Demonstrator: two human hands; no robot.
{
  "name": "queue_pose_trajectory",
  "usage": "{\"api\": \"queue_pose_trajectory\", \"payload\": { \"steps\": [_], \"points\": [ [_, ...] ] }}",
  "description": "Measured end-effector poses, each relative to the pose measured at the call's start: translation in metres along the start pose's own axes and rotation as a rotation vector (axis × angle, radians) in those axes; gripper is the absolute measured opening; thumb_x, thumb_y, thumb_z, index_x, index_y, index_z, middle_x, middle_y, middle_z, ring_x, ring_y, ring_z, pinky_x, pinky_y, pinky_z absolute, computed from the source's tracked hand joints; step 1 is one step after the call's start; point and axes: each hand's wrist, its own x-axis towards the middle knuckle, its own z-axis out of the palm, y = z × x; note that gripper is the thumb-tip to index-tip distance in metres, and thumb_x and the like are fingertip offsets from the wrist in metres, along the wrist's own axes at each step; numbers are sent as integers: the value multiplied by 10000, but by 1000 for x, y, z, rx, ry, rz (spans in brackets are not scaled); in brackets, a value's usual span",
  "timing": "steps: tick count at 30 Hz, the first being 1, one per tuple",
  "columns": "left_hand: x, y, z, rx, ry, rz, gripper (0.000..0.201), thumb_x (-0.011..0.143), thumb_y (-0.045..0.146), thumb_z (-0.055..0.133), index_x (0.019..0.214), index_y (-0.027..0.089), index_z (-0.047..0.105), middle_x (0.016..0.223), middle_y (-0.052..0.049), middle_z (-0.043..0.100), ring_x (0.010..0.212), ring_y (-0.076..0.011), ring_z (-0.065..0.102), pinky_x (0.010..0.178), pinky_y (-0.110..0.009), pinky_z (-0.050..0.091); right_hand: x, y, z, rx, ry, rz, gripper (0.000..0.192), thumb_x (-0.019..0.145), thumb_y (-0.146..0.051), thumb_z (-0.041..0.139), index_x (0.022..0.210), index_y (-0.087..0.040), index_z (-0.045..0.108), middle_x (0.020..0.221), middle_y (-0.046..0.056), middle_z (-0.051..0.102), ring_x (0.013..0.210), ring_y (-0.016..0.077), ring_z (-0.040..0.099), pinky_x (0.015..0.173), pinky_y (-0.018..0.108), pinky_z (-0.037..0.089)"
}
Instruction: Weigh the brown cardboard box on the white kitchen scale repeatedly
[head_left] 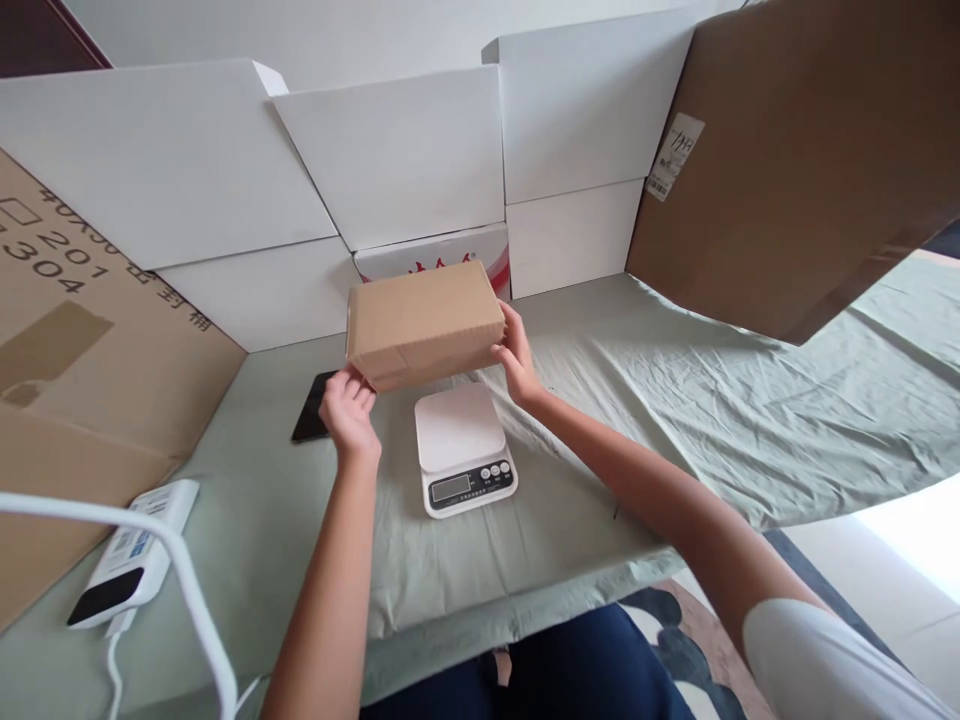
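Note:
Between my two hands is a closed brown cardboard box (427,320), held up off the table behind the white kitchen scale (459,425). My left hand (349,405) grips its lower left corner, fingers curled under the edge. At the right end, my right hand (516,352) is closed on the box's side, its thumb toward the near face. The scale lies flat with its display and buttons toward me, and nothing rests on its platform. A black phone (311,410) lies on the cloth, partly hidden behind my left hand.
White boxes (405,160) form a wall at the back. Large brown cartons stand at the left (82,330) and right (787,150). A white device (135,555) with a cable sits at the left, under a white curved tube (187,580). Green cloth (585,520) covers the table.

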Motion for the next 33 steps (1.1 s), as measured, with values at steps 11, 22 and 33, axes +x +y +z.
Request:
{"api": "queue_pose_trajectory", "payload": {
  "steps": [11, 22, 33],
  "points": [
    [15, -55, -10, 31, 39, -196, 595, 844, 634, 473, 1190, 193, 672, 1390, -210, 621, 1249, -289, 637, 1061, -437, 440, -1, 42, 5, 35, 130, 196, 487, 811, -358, 514, 1288, -264, 498, 1454, 62, 535, 1336, 272, 506, 1175, 473, 387],
    [25, -38, -25, -19, 136, -86, 617, 893, 597, 373, 1281, 209, 656, 1537, -154, 513, 1428, -211, 482, 1155, -336, 346, 6, 63, -26, 114, 590, 462, 537, 764, -436, 449, 1290, -331, 454, 1350, 54, 466, 1297, 214, 474, 1124, 474, 411],
    [23, -38, -24, -180, 15, -262, 651, 861, 648, 386, 1222, 198, 687, 1469, -210, 551, 1357, -272, 557, 1122, -420, 404, -5, 51, -13, 17, 246, 348, 565, 811, -447, 495, 1362, -324, 474, 1394, 76, 521, 1308, 252, 498, 1076, 478, 454]
  ]
}}
